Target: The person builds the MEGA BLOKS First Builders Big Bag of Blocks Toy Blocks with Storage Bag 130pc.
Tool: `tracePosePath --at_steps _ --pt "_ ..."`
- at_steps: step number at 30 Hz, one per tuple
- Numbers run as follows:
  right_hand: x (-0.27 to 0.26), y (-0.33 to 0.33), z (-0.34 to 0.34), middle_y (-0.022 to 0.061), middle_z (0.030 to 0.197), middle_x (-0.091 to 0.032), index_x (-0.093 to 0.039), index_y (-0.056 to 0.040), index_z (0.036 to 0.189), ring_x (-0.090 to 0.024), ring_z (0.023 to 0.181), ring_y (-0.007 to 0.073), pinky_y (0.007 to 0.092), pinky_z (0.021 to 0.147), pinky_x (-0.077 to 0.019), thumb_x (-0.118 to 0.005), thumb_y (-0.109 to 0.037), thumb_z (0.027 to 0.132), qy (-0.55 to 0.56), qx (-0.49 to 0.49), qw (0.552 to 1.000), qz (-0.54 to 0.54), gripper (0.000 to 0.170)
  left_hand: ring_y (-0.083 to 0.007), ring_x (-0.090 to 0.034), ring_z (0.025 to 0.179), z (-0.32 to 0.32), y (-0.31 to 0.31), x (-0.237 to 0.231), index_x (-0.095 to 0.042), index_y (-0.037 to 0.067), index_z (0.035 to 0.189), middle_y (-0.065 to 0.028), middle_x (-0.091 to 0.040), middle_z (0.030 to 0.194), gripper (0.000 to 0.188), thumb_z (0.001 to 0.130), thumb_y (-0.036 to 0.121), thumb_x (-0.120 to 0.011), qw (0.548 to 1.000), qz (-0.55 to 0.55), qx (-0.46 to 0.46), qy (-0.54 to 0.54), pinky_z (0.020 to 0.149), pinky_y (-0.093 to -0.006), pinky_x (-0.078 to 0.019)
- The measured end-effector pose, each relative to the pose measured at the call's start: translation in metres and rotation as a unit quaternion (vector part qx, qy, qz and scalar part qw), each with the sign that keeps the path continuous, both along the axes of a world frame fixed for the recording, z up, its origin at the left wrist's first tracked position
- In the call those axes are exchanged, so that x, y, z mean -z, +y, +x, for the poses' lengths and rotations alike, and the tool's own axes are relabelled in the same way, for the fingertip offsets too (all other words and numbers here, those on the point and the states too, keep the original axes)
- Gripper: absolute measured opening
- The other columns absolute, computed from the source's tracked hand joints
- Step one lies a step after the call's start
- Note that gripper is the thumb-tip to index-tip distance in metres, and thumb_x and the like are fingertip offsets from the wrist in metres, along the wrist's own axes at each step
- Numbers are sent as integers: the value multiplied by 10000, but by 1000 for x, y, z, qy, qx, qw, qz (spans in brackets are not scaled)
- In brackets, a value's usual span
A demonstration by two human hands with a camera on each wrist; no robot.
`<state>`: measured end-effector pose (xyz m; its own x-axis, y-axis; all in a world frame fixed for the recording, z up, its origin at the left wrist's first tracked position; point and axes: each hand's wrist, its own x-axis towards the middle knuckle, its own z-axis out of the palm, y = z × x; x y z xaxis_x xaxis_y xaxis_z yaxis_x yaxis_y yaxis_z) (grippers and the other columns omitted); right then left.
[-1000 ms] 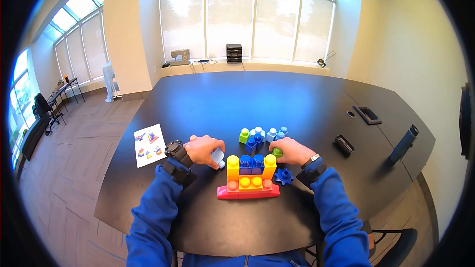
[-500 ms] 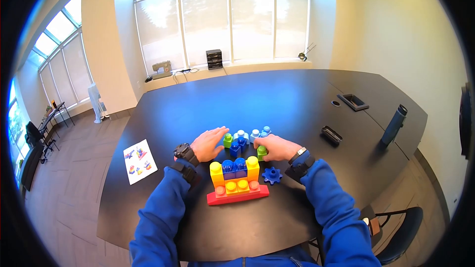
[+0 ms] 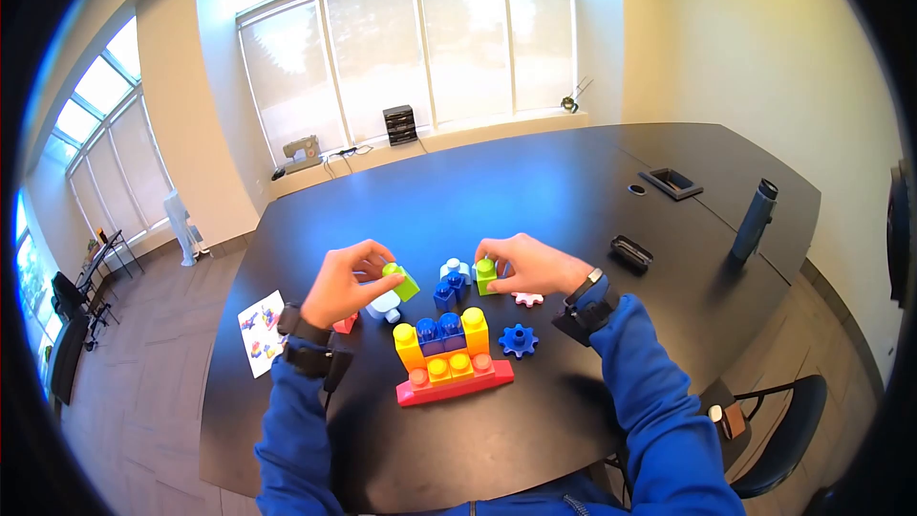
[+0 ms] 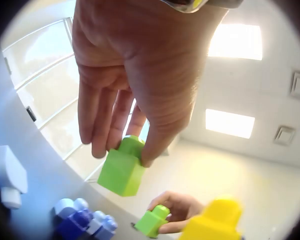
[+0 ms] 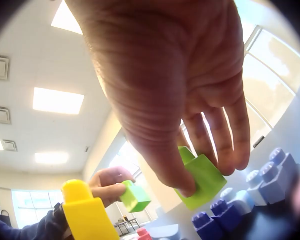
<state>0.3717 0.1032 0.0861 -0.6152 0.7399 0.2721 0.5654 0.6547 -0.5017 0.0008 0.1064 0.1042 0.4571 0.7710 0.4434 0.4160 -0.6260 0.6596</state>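
- Left hand [image 3: 336, 285]: grip pinching green block [image 3: 403, 283], just left of frame centre, head view.
- Right hand [image 3: 535, 265]: grip pinching second green block [image 3: 486, 277], just right of centre.
- Block build [image 3: 458, 365] upright on surface [image 3: 449, 444], lower centre.

The dark tabletop [image 3: 478, 444] was crossed by a seam at its right portion; a rectangular recessed box [image 3: 671, 183] and a round grommet [image 3: 637, 189] were fitted near it. The block structure [image 3: 449, 363], a red base bearing yellow and blue blocks, stood toward the front edge. A blue gear [image 3: 519, 340] lay just to its right, a pink gear [image 3: 527, 299] behind that. Dark blue blocks [image 3: 445, 296] and light blue blocks [image 3: 456, 268] stood grouped behind the structure. A pale blue block [image 3: 385, 307] lay on its side near a partly hidden red block [image 3: 346, 324]. A printed sheet [image 3: 256, 333] lay flat at left; a black oblong case [image 3: 631, 253] and an upright bottle [image 3: 754, 223] occupied the right.
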Motion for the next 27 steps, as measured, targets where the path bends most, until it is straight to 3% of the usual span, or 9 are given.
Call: tracePosePath --at_steps 2,4,6,7,12,14,16,22,27 --pt "-9 -5 -1 176 1061 -828 -683 -38 1288 -819 940 328 435 865 -670 -882 -171 964 37 -22 998 35 403 -161 -842 938 -11 -22 -17 -783 8 1155 -73 -859 1005 319 961 197 -952 999 -17 32 -1 863 -324 -669" --pt "-21 -15 -3 167 1065 -829 -682 -37 1291 -822 965 314 434 887 -668 -894 -181 967 28 -22 999 24 414 -126 -828 928 -17 -45 -34 -791 12 1176 -53 -859 1001 328 960 195 -957 997 -31 64 -8 861 -309 -668" --pt "-31 -25 -5 165 1069 -829 -680 -35 1285 -818 971 309 427 894 -668 -897 -183 965 43 -28 998 40 414 -120 -820 905 -11 -67 -52 -800 24 1168 -54 -856 993 326 948 199 -964 990 -104 61 67 845 -311 -670" --pt "-36 -30 -7 133 1079 -836 -698 -28 1300 -814 982 252 395 927 -677 -874 -160 993 26 -25 998 54 377 -136 -822 889 -9 -72 -57 -811 31 1163 -53 -853 998 319 944 202 -967 989 -107 65 83 839 -309 -670" --pt "-52 -52 -15 137 1076 -829 -698 -12 1295 -811 984 259 401 955 -681 -876 -157 991 14 -23 999 33 380 -182 -829 861 -3 -68 -46 -816 29 1137 -50 -847 1005 331 926 221 -984 990 -27 95 99 830 -311 -673" --pt "-54 -56 -18 139 1075 -827 -698 -8 1295 -811 983 263 402 963 -682 -877 -157 991 17 -17 1000 7 383 -188 -830 856 -3 -69 -46 -811 27 1133 -53 -843 1006 337 919 216 -989 989 -44 101 103 827 -319 -677" --pt "-54 -57 -21 172 1062 -821 -685 -4 1308 -818 932 277 392 885 -680 -874 -183 989 35 -57 998 20 412 -188 -831 861 -3 -69 -46 -808 26 1129 -54 -842 1009 335 918 212 -989 988 -53 97 105 826 -320 -678" --pt "-56 -65 -27 134 1103 -824 -696 2 1311 -821 972 240 379 951 -691 -895 -178 989 64 -83 994 -19 419 -182 -834 874 -1 -71 -48 -797 27 1126 -55 -836 1021 329 919 200 -985 986 -75 85 125 809 -316 -676" --pt "-53 -67 -32 139 1085 -821 -694 5 1281 -830 955 246 376 936 -688 -901 -165 973 40 -100 993 -41 408 -185 -832 865 -2 -69 -46 -788 27 1127 -51 -834 1029 335 917 199 -985 986 -71 90 121 796 -313 -672"
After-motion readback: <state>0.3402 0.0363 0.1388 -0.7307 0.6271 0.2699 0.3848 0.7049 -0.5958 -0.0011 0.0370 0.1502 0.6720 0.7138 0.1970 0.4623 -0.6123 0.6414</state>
